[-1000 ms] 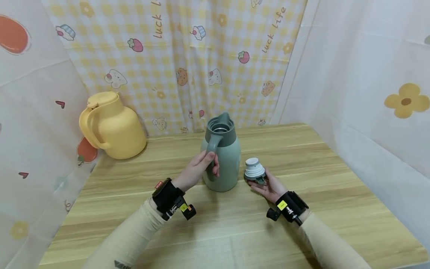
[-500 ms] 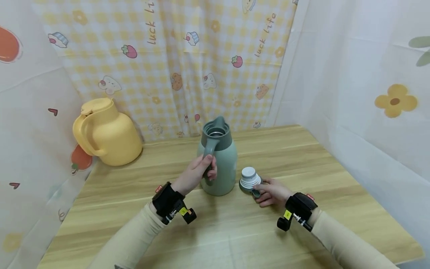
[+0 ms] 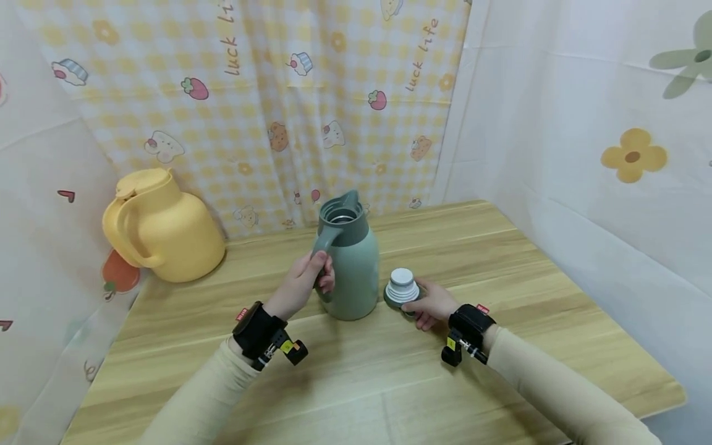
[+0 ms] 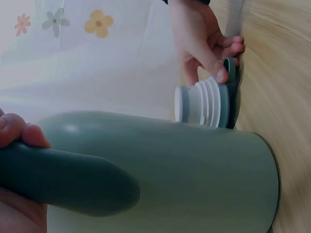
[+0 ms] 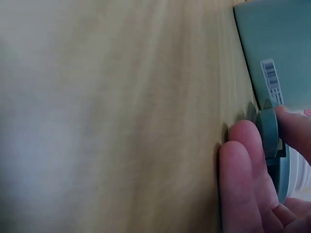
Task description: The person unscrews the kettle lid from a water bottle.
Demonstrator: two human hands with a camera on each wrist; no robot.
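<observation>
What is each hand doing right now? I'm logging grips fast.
Left hand: grips the jug by its handle.
Right hand: pinches the lid on the table.

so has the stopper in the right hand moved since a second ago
Yes. The stopper was held up off the table beside the green jug; now it sits down on the wood, the right hand still gripping its rim.

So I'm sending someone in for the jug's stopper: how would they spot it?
On the wooden table, find the green jug. The stopper stands right of it under the right hand: a white ribbed plug on a dark green base.
</observation>
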